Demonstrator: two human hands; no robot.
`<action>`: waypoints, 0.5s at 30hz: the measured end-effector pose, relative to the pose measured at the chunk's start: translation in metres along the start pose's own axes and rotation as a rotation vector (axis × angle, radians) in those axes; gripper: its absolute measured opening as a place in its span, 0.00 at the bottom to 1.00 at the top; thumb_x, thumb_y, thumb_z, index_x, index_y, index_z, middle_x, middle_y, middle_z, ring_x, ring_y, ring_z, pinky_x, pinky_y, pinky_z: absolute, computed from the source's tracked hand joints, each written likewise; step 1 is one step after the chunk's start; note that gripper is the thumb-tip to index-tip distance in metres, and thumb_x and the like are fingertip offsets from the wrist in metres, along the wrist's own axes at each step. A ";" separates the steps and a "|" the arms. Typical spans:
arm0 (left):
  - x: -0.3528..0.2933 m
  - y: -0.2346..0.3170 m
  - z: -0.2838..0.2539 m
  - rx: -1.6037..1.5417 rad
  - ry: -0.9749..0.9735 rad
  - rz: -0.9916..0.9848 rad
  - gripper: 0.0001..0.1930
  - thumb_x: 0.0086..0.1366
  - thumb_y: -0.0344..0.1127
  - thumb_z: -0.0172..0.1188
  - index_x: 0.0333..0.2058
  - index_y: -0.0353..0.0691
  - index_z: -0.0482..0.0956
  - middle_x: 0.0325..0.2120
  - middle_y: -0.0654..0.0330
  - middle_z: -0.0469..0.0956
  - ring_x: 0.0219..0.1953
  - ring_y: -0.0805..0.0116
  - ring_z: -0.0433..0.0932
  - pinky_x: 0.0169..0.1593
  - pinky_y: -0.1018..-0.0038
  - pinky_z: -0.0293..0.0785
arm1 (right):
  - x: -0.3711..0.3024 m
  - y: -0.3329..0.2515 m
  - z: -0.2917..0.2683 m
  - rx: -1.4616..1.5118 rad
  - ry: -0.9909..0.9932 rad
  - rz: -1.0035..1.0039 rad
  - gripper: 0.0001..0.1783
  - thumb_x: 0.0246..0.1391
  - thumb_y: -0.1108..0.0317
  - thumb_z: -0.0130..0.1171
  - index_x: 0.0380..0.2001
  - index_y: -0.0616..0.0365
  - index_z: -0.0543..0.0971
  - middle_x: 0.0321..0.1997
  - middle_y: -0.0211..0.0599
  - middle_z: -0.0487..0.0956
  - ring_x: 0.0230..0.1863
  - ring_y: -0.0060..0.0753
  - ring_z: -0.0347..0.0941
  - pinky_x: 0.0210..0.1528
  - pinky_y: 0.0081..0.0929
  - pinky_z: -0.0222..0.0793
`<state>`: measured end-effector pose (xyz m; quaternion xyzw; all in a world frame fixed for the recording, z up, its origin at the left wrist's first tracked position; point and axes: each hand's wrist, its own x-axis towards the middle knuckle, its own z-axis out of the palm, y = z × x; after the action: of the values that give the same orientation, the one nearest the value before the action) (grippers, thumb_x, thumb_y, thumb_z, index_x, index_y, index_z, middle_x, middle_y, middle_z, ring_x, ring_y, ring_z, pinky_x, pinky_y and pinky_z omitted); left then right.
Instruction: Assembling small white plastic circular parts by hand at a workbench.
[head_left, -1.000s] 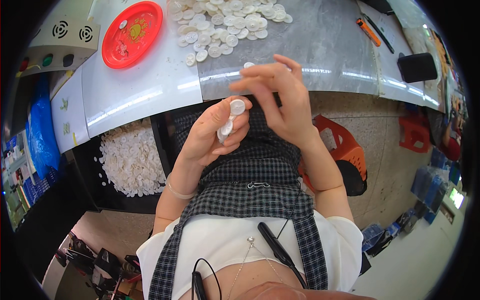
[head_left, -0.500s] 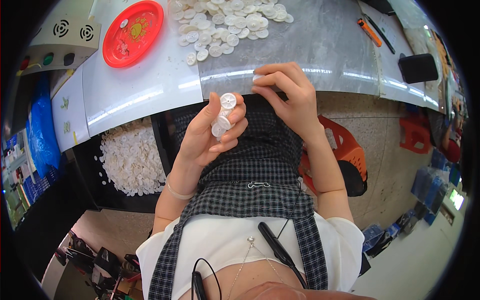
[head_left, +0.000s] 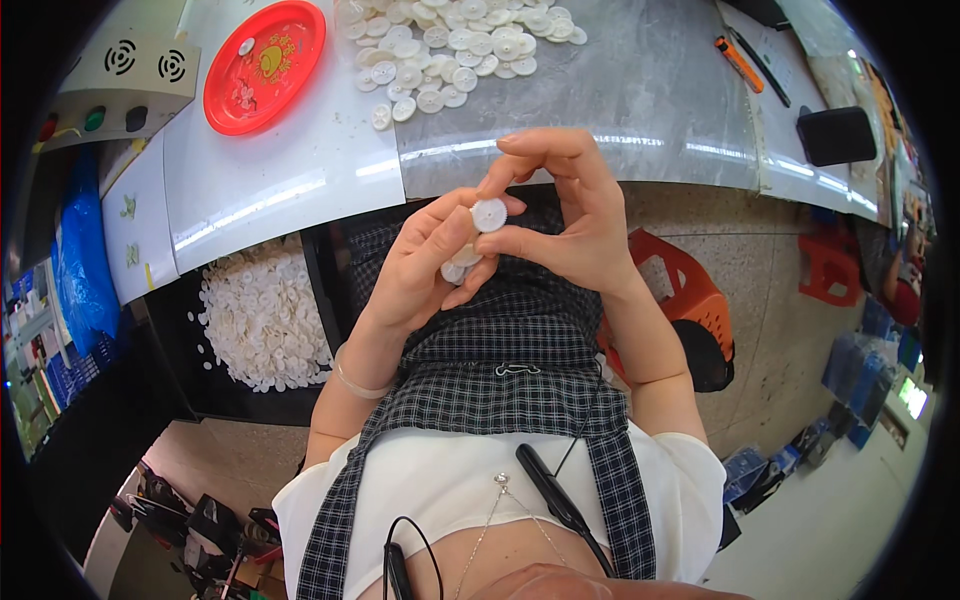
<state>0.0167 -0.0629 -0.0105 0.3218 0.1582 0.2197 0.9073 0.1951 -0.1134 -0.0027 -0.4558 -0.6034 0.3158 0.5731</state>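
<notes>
Grey table (head_left: 650, 115), far gear pile (head_left: 461, 41) cut off at the upper edge.
Right hand (head_left: 585, 238): grip pinched on one white gear (head_left: 489, 215); left hand (head_left: 412, 258): grip clamped around more gears (head_left: 462, 262), partly hidden.

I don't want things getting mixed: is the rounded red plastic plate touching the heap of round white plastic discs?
Apart. The head view shows a strip of white tabletop between the red plate and the disc heap.
</notes>
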 end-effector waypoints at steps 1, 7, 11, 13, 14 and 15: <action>-0.001 0.000 -0.003 -0.032 -0.022 -0.019 0.24 0.73 0.49 0.47 0.52 0.31 0.70 0.26 0.64 0.71 0.18 0.81 0.68 0.14 0.86 0.60 | 0.001 0.000 0.000 0.021 -0.018 0.016 0.38 0.38 0.70 0.76 0.54 0.57 0.69 0.39 0.32 0.80 0.43 0.24 0.75 0.49 0.26 0.66; -0.006 0.001 -0.002 -0.099 -0.025 -0.037 0.26 0.71 0.52 0.49 0.51 0.30 0.68 0.28 0.63 0.68 0.19 0.81 0.65 0.14 0.88 0.58 | 0.023 0.017 -0.014 -0.010 -0.067 -0.042 0.30 0.42 0.67 0.74 0.50 0.57 0.73 0.46 0.34 0.80 0.48 0.28 0.73 0.51 0.29 0.66; -0.008 0.002 -0.005 -0.046 -0.033 -0.018 0.27 0.71 0.53 0.49 0.50 0.30 0.67 0.31 0.62 0.66 0.20 0.82 0.62 0.13 0.90 0.57 | 0.060 0.023 -0.002 -0.517 -0.073 -0.292 0.25 0.43 0.65 0.70 0.48 0.49 0.77 0.54 0.32 0.77 0.55 0.36 0.70 0.56 0.33 0.65; -0.011 0.004 -0.002 -0.056 -0.029 -0.011 0.25 0.71 0.51 0.49 0.50 0.30 0.68 0.30 0.63 0.67 0.19 0.82 0.63 0.14 0.89 0.58 | 0.067 0.026 0.018 -0.526 -0.111 -0.272 0.26 0.41 0.62 0.70 0.47 0.44 0.78 0.59 0.28 0.74 0.58 0.38 0.68 0.62 0.39 0.60; -0.013 0.005 -0.002 -0.066 -0.022 0.000 0.24 0.72 0.49 0.49 0.51 0.30 0.69 0.28 0.64 0.69 0.19 0.82 0.64 0.14 0.88 0.58 | 0.069 0.029 0.028 -0.646 -0.165 -0.323 0.25 0.41 0.60 0.69 0.47 0.44 0.78 0.60 0.28 0.73 0.59 0.37 0.67 0.63 0.41 0.58; -0.015 0.005 -0.002 -0.064 -0.020 0.003 0.24 0.72 0.49 0.49 0.51 0.30 0.69 0.28 0.64 0.69 0.19 0.82 0.64 0.14 0.88 0.58 | 0.070 0.032 0.037 -0.765 -0.220 -0.373 0.25 0.42 0.58 0.69 0.47 0.44 0.78 0.61 0.28 0.72 0.59 0.36 0.67 0.65 0.43 0.55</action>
<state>0.0016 -0.0657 -0.0068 0.2952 0.1416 0.2229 0.9182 0.1697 -0.0318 -0.0081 -0.4821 -0.8063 0.0072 0.3426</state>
